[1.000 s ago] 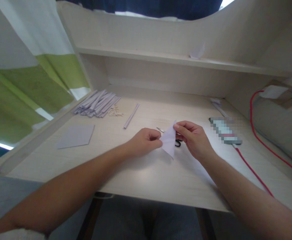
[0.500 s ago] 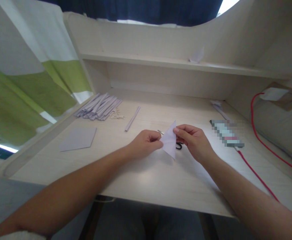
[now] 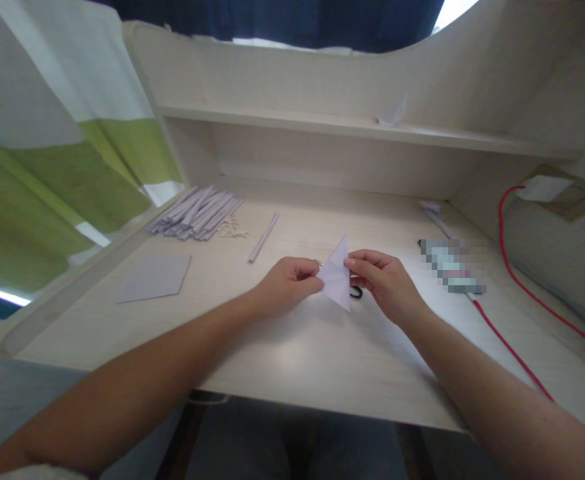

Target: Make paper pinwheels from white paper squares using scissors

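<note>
A small white sheet of paper [image 3: 337, 277], folded to a triangular shape, is held up over the desk between both hands. My left hand [image 3: 289, 283] pinches its left corner between thumb and fingers. On the opposite side, my right hand [image 3: 379, 273] grips the paper's right edge with thumb and forefinger. Behind the paper lie scissors [image 3: 356, 292], mostly hidden; one black handle loop and a bit of metal show. A single thin rolled paper stick [image 3: 263, 238] rests on the desk beyond my left hand.
At the back left are a heap of paper sticks [image 3: 199, 212] and some small pale pieces [image 3: 233, 228]. A stack of square paper [image 3: 156, 279] lies nearer. On the right is a phone [image 3: 447, 263] with a red cable [image 3: 512, 350]. A shelf [image 3: 272, 122] crosses the back.
Both hands still hold the paper, which has turned slightly, its upper tip shifting a little left and up. The whole view has drifted slightly.
</note>
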Action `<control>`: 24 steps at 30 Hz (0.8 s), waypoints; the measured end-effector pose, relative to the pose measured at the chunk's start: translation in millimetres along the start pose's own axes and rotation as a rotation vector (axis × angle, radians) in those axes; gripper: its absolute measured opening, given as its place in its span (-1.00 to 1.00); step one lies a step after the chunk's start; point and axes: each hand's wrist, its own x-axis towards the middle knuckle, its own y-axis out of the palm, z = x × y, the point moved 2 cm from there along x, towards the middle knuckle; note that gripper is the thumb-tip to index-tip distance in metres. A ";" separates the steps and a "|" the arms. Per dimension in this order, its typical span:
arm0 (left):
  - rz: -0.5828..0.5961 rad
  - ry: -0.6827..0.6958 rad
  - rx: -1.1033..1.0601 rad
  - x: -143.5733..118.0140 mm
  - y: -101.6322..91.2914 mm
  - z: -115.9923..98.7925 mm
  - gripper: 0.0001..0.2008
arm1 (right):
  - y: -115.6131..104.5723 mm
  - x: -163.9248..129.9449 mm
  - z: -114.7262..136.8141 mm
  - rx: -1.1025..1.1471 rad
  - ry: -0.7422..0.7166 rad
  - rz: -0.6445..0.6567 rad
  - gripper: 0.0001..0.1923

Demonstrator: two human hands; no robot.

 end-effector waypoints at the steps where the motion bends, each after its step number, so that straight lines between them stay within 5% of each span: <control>1: -0.008 0.007 -0.001 0.1 -0.4 -0.3 -0.84 | 0.2 0.2 0.2 0.008 0.004 0.002 -0.80; 11: -0.206 0.036 -0.018 0.5 -8.4 -4.2 -0.73 | 4.4 -1.3 4.5 -0.036 0.021 0.036 -0.82; 24: -0.225 0.016 0.010 -0.9 -8.3 -10.2 -0.72 | 0.1 -2.5 3.3 -0.154 -0.057 0.004 -0.78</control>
